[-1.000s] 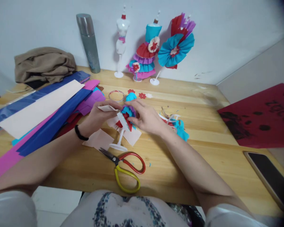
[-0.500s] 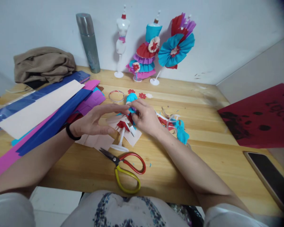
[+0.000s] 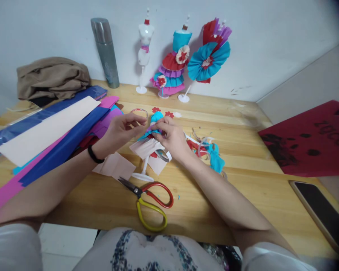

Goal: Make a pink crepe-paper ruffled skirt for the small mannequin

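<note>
A small white dress form stands upright on its stand point(image 3: 144, 174), wearing blue paper at the top and a pale pleated paper skirt point(image 3: 145, 148). My right hand point(image 3: 173, 137) is closed at its waist, fingertips pinching the blue paper dress point(image 3: 156, 117). Below that hand's fingers is a shiny ring-shaped strip point(image 3: 164, 155); whether the hand holds it is hidden. My left hand point(image 3: 124, 130) hovers just left of the waist, thumb and fingers curved with a gap between them. Scissors point(image 3: 138, 191) with red and yellow handles lie in front of the stand.
Paper sheets point(image 3: 51, 128) are piled on the left beside brown cloth point(image 3: 53, 77). A bottle point(image 3: 106, 52) and other dress forms point(image 3: 144, 56) line the wall. Red paper flowers point(image 3: 169, 114), blue scraps point(image 3: 216, 158), a phone point(image 3: 316, 210) and a red bag point(image 3: 307, 139) surround the work.
My left hand has drawn its fingers closer together and its wrist has moved right. The pale skirt shows more fully, and the shiny strip has shifted right. My right hand stays at the waist.
</note>
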The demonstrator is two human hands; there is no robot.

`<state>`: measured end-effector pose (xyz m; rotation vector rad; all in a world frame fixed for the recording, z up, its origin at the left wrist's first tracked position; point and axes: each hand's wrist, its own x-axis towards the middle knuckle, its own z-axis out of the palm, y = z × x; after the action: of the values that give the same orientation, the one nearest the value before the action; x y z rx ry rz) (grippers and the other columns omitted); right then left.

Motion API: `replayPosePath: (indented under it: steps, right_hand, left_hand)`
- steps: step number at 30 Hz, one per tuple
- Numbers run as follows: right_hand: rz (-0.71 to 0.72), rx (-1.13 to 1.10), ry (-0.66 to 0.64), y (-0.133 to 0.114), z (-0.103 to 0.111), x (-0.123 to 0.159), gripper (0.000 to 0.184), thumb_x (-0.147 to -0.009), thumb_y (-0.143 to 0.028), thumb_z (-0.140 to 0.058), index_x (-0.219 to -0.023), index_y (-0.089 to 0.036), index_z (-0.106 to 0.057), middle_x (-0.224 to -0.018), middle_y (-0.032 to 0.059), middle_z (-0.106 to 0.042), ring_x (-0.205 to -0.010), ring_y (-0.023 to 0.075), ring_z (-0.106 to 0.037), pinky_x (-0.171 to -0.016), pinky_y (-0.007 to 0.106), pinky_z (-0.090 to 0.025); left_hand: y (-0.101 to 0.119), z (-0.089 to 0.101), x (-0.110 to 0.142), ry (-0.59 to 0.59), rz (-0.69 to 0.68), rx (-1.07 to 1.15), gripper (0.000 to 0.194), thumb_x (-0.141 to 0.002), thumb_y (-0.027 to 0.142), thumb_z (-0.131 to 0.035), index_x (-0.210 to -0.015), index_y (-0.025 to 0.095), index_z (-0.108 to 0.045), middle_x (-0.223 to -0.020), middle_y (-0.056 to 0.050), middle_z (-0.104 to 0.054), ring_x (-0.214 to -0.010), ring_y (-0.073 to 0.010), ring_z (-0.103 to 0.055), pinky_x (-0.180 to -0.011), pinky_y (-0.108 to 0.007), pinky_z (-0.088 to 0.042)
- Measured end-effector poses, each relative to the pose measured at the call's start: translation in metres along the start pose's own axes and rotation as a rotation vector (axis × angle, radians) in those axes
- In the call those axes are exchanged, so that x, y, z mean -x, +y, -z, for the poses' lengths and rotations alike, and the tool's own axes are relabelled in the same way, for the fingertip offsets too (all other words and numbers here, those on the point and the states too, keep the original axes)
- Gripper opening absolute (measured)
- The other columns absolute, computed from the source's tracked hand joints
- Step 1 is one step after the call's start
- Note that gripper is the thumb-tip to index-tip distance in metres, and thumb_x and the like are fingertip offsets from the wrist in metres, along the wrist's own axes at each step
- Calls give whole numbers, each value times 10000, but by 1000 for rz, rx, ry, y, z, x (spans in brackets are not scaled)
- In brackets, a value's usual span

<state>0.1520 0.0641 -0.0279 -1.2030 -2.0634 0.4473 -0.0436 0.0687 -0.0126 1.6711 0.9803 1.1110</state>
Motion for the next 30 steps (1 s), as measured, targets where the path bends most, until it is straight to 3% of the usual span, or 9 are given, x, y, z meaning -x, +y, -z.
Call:
replayPosePath:
  steps: [3, 6, 12, 19, 24, 30]
  right_hand:
    - [-45, -69, 36, 1, -2, 0, 175, -786, -119, -587, -883, -190, -714, -871, 55, -608, -803, 188, -565, -708, 309, -438]
    - [-64, -99, 60, 3, -4, 0, 158, -788, -144, -594, -885, -199, -706, -864, 52, -611, -808, 192, -570, -706, 312, -443]
    - [-29, -45, 77, 4, -6, 1, 165, -777, -147, -561, -872, -192, -689, -873, 62, -599, -823, 202, -573, -722, 323, -458]
    - [0, -27, 65, 4, -2, 3, 414, -635, -28, -478, -975, -191, -649, -975, 79, -622, -825, 208, -590, -699, 322, -477]
    - [-23, -11, 97, 4, 0, 4, 291, -684, -54, -491, -894, -197, -634, -914, 69, -641, -794, 207, -601, -690, 325, -476]
    - [-5, -13, 98, 8, 0, 4, 216, -760, -90, -517, -860, -207, -668, -858, 59, -641, -830, 212, -603, -720, 327, -466]
  left_hand:
    - [-9, -1, -5, -51, -44, -208, 297, -719, 373, -744, -929, 164, -716, -811, -34, -688, -685, -137, -593, -589, -252, -463]
    - [-17, -4, -7, -96, -188, -365, 281, -714, 350, -732, -938, 180, -708, -874, -35, -693, -758, -154, -607, -649, -272, -477]
    - [-22, -12, -13, -50, -439, -610, 112, -745, 229, -670, -845, 188, -695, -826, -37, -663, -777, -172, -618, -717, -312, -509]
    - [-23, -13, -17, -55, -483, -540, 107, -780, 164, -605, -836, 168, -697, -856, -67, -692, -825, -186, -647, -734, -322, -526]
    - [-24, -16, -17, -48, -548, -556, 82, -796, 163, -612, -836, 175, -683, -899, -63, -684, -874, -184, -638, -813, -344, -525]
    - [-21, -14, -19, -143, -534, -647, 100, -802, 153, -598, -880, 161, -661, -982, -85, -667, -961, -222, -615, -869, -374, -509]
